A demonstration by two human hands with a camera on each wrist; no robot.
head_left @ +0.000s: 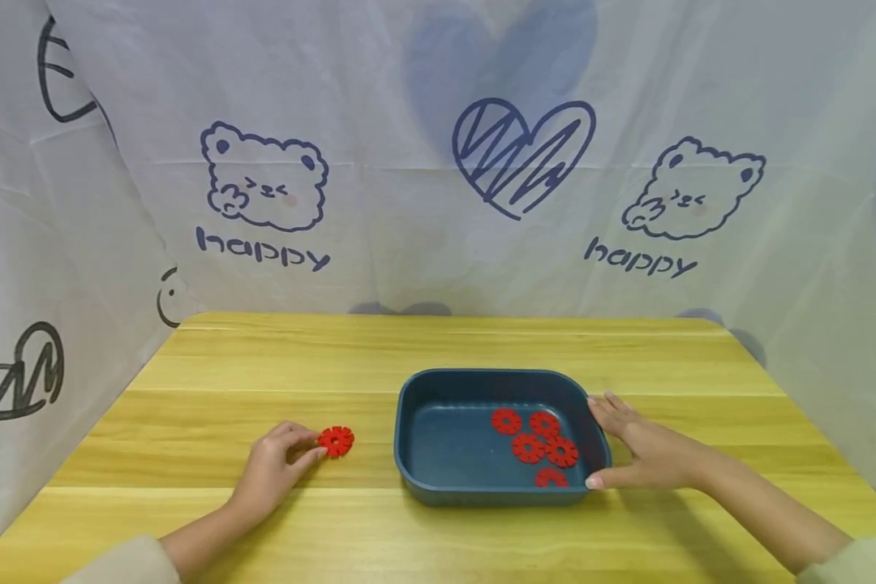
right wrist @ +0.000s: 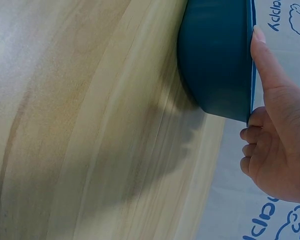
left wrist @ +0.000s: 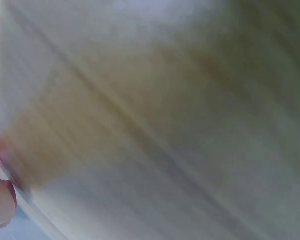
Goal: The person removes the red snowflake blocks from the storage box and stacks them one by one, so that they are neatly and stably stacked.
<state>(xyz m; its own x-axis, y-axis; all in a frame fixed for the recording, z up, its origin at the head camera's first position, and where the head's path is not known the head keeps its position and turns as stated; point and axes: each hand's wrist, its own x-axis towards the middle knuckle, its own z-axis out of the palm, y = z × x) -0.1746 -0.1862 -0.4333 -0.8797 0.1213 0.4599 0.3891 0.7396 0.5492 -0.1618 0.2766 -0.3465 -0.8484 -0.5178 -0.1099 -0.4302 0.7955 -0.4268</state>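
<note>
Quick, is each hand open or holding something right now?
Left hand: closed, pinching a red notched disc by its edge.
Right hand: open, thumb and fingers touching the blue box.

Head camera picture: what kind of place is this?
Perhaps a cloth-screened tabletop corner: there's a wood-grain table, a pale cloth with bears and hearts, and a blue bin holding red notched discs.

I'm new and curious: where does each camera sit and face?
Head: on the head, facing forward and down at table, tub and red discs; left grip and right grip show.
Left wrist: worn there, facing blurred table; left grip barely shows.
Right wrist: worn there, facing tub and table; right grip shows.
Head and right wrist share the tub.
</note>
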